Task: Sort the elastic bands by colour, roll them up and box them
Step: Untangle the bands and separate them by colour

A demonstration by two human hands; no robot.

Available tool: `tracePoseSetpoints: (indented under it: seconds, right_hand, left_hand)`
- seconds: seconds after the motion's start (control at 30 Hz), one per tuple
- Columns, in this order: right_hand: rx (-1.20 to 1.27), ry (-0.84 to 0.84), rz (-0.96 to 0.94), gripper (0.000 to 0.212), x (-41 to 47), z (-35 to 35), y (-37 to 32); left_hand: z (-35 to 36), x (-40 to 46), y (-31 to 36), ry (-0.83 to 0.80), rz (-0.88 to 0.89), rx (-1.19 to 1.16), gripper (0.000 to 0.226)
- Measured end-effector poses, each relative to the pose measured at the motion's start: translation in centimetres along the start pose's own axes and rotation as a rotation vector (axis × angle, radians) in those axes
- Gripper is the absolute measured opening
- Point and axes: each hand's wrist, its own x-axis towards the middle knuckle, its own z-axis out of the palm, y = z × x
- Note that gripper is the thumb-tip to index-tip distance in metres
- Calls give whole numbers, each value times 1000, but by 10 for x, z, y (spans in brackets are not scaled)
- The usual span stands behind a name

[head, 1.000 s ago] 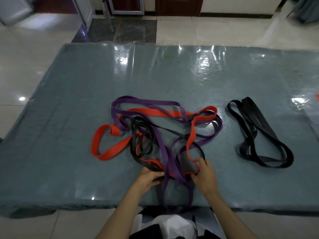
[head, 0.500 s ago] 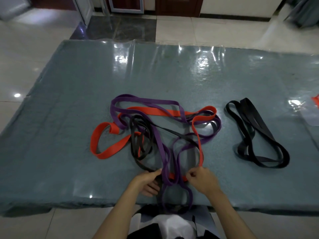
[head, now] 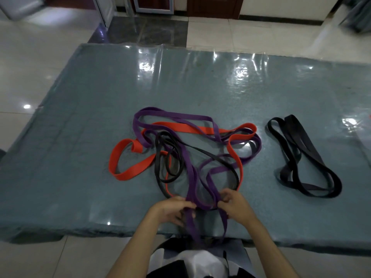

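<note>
A tangle of elastic bands lies in the middle of the table: purple bands [head: 190, 173], orange bands [head: 128, 169] and thin black bands [head: 160, 157] looped through each other. My left hand [head: 172, 211] grips the near ends of the purple bands close to the table's front edge. Just to its right, my right hand [head: 234, 207] pinches a purple band. Purple loops hang down over the front edge between my arms. A separate heap of wide black bands [head: 301, 155] lies apart on the right.
The table [head: 80, 137] has a grey-blue cover under shiny plastic film. A clear plastic item with a red spot shows at the right edge [head: 367, 137]. Tiled floor surrounds the table, with doors at the back.
Both hands have drawn back toward the front edge and pulled the purple bands' near ends with them. The orange band near my right hand has been let go and lies stretched out.
</note>
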Motion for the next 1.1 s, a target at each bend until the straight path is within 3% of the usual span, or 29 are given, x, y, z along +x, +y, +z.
tracePoseSetpoints:
  seconds: [0.1,0.27,0.43,0.5,0.6,0.73,0.83,0.93,1.0,1.1]
  right_hand:
    - [279,135,34,25,1,-9,3]
    - [867,377,125,27,4,-37,-3]
    - [1183,375,73,15,8,-53,-28]
    - [1195,328,57,9,12,-52,-41]
    - [1134,219,46,5,17,-46,-56]
    - [1022,58,11,25,25,-26,-67]
    - [942,2,-66,32,29,-13,-71]
    - [900,64,-73,30,34,-11,-68]
    - [913,149,-23,26,39,-15,-64]
    - [988,292,64,19,46,-25,-63]
  left_hand:
    - [-18,-15,13,88,79,-122,12]
    - [-47,-33,38,376,319,-386,16]
    - [-42,-39,72,326,578,-605,15]
    - [-30,-37,80,268,616,-578,4]
    - [-11,-34,87,241,609,-472,18]
    - [13,-30,99,239,565,-259,13]
    - [29,-27,108,233,610,150,15]
    - [34,-27,116,232,662,485,17]
    - [32,-28,119,204,631,521,19]
    - [27,-30,124,166,538,190,22]
